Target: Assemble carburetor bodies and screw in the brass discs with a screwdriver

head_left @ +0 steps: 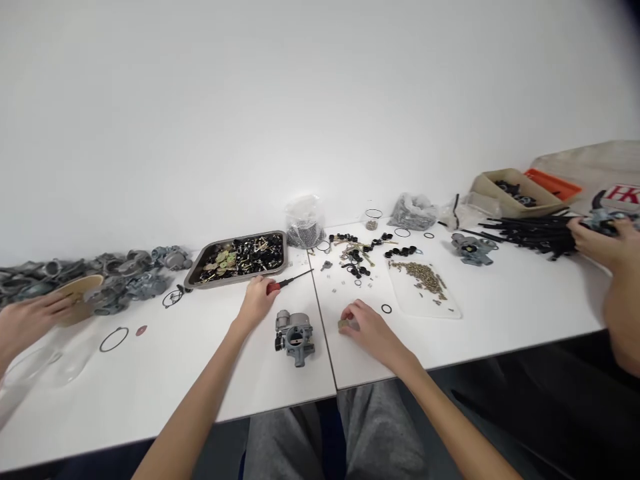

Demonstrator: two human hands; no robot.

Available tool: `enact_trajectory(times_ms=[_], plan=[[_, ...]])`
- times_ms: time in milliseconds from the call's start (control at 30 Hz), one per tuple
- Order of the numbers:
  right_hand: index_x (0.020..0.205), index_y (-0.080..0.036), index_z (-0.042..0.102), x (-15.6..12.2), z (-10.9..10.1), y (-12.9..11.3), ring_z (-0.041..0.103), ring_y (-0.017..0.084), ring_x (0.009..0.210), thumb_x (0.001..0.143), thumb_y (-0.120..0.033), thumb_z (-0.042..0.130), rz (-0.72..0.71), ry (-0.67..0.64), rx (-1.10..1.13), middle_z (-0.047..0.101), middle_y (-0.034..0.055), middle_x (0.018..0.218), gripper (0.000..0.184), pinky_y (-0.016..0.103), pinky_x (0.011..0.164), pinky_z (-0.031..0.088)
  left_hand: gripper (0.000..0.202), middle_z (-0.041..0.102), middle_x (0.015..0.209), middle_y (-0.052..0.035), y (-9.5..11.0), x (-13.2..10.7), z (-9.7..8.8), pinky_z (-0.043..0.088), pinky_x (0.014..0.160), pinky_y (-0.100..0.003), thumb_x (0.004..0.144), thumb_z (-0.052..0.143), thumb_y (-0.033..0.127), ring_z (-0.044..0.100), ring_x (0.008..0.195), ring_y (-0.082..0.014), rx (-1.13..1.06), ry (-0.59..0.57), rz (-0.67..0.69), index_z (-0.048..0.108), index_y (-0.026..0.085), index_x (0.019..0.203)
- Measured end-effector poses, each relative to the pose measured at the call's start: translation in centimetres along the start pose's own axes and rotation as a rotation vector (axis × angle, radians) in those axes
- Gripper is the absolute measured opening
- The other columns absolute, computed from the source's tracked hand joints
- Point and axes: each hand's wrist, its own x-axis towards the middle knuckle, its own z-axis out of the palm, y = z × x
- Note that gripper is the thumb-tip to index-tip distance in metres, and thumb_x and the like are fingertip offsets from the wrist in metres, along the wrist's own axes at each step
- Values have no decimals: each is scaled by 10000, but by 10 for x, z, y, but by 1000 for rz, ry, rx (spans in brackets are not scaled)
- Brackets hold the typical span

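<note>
My left hand (256, 303) is closed round the red handle of a screwdriver (290, 280), whose dark shaft points right, just off the tray's front corner. Between my hands a grey metal carburetor (296, 339) stands on the table, its round bore towards me. My right hand (370, 332) rests to the right of the table seam, thumb and fingers curled in on a small yellowish piece (343, 324); its exact kind is unclear. Neither hand touches the carburetor. A black O-ring (387, 309) lies just beyond my right hand.
A metal tray (200, 281) of small parts sits behind my left hand. A white tray (407, 307) holds brass screws. Carburetor bodies (145, 283) are heaped left; black tubes (530, 233) lie right. Another person's hand (35, 320) is far left, another hand (600, 243) far right.
</note>
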Motion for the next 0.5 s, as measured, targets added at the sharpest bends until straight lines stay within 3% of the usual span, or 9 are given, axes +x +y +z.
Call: enact_trajectory(times_ms=[100,167,233,300,400,500], plan=[[886,-205,555,-1,2,2,567,183,904,864,-257,611,-21,91,8,600,29,961,80,309,773,423,219,685,846,-96,5,4,-14,495,770,-357,754,659,341,626,802,-231,-63,-37,-2,711,144,834],[884,-205,547,-3,3,3,569,172,856,867,-234,615,-45,141,7,611,17,899,76,291,734,422,296,700,777,-84,19,10,-28,505,687,-328,780,644,402,637,695,-201,-156,-64,-15,700,131,883],[895,-207,547,-4,6,4,566,164,821,870,-219,618,-75,169,1,614,3,845,76,279,709,416,352,692,664,-66,46,16,-40,514,626,-314,781,667,424,626,572,-175,-391,-113,-45,676,111,941],[899,-209,549,-4,9,5,562,164,812,865,-202,626,-94,191,-10,613,-3,815,85,276,704,408,371,712,665,-81,84,21,-44,552,663,-338,739,742,389,662,569,-184,-694,-145,-75,653,98,951],[899,-203,556,-4,11,6,560,167,821,852,-167,634,-115,224,-31,616,1,811,98,284,723,406,383,731,704,-111,151,16,-30,596,715,-383,692,799,334,723,665,-241,-944,-122,-81,652,78,938],[913,-194,575,-3,14,8,567,178,840,858,-161,625,-131,256,-61,621,16,817,81,302,753,426,334,738,728,-120,209,-2,9,610,742,-403,720,774,296,737,695,-258,-1064,-202,-82,655,73,938]])
